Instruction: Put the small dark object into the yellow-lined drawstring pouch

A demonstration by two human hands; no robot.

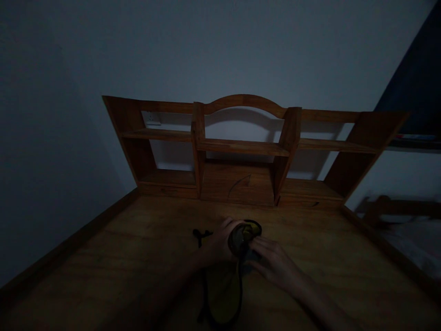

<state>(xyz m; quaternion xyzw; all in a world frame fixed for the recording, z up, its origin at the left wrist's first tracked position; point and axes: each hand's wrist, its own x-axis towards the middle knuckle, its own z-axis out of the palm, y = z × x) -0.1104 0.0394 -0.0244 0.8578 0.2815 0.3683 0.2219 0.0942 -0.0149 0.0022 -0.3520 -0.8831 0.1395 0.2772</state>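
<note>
A small dark pouch with a yellowish lining is held in both hands above the wooden desk, its round mouth facing me. My left hand is closed around its left side. On the right, my right hand grips the rim with fingers and thumb drawn together. A long yellow-green flap with dark edging hangs from the pouch towards me. Out past my left hand sticks a black strap end. Something greyish shows inside the mouth, too dim to make out.
The wooden desktop has raised side edges. At its back stands a wooden shelf unit against the wall. A wall socket shows behind its left part. Bedding lies to the right. The room is very dim.
</note>
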